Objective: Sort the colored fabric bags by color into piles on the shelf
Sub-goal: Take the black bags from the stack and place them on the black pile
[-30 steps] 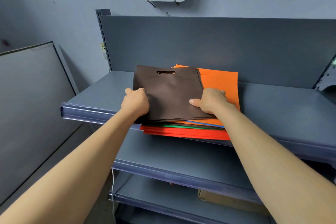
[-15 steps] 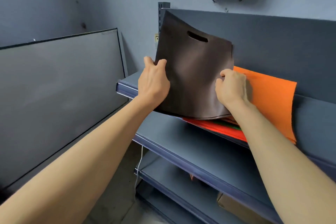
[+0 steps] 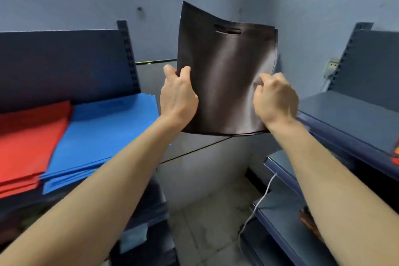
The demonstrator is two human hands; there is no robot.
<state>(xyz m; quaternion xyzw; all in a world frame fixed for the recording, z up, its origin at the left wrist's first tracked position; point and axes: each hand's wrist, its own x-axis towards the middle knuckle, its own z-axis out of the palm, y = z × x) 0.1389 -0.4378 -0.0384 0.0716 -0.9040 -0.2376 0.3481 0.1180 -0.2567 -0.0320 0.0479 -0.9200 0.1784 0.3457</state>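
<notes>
I hold a dark brown fabric bag (image 3: 224, 75) upright in the air between two shelving units, its cut-out handle at the top. My left hand (image 3: 178, 97) grips its lower left edge. My right hand (image 3: 274, 99) pinches its lower right edge. On the left shelf (image 3: 71, 192) lie a pile of blue bags (image 3: 101, 134) and, to its left, a pile of red bags (image 3: 28, 140). A sliver of orange and red bags (image 3: 396, 153) shows at the right frame edge on the right shelf (image 3: 349, 119).
A grey panel (image 3: 207, 157) leans in the corner behind the bag. A white cord (image 3: 257, 205) hangs down to the tiled floor between the units. The right unit has lower shelves (image 3: 278, 207); the left unit has dark shelves below.
I have lifted the brown bag off the mixed stack on the right shelf and turned left with it. The blue and red piles on the left shelf have come into view.
</notes>
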